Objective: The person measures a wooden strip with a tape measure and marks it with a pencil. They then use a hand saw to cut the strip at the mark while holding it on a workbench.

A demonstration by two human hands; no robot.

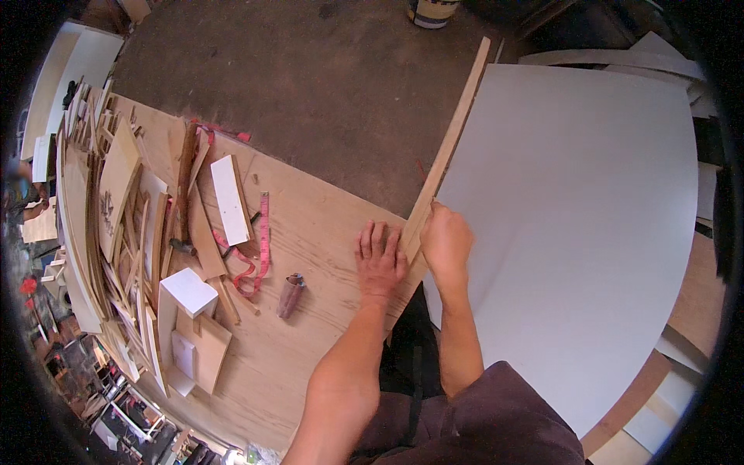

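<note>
My left hand (380, 260) lies on the plywood tabletop (325, 232) with its fingers stretched out, their tips close to a long narrow wooden strip (451, 139). The strip runs away from me along the left edge of a large white panel (573, 194). My right hand (449, 236) is closed in a fist at that edge, its knuckles over the panel. Whatever its fingers hold is hidden; only a small dark tip shows beside the strip. On the tabletop, left of my left hand, rests a short brownish cylinder (290, 301).
Wood offcuts (120, 170) crowd the table's left side, with a hammer (184, 186), a white-faced board (230, 200) and a pinkish-red tape measure (264, 232). A bucket (432, 12) stands on the dark floor (310, 85). Another person's arm (35, 208) shows at far left.
</note>
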